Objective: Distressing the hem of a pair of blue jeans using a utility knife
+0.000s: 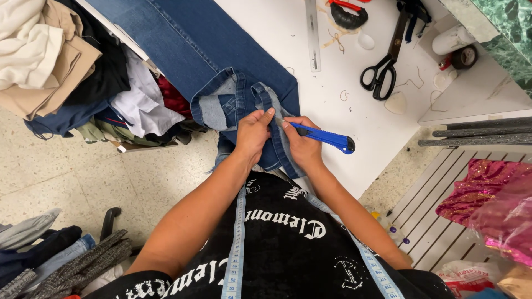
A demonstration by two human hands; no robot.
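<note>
Gripping jeans hem [275, 119], left hand [252, 135]; right hand [303, 145] holding blue cutter [327, 138].

1. A white table [354, 119] fills the upper middle of the frame.
2. Blue jeans [194, 39] lie across its upper left, hanging over the near edge.
3. A metal ruler [313, 33] lies at top centre.
4. Black scissors [382, 69] lie at upper right, loose thread scraps [335, 40] near them.
</note>
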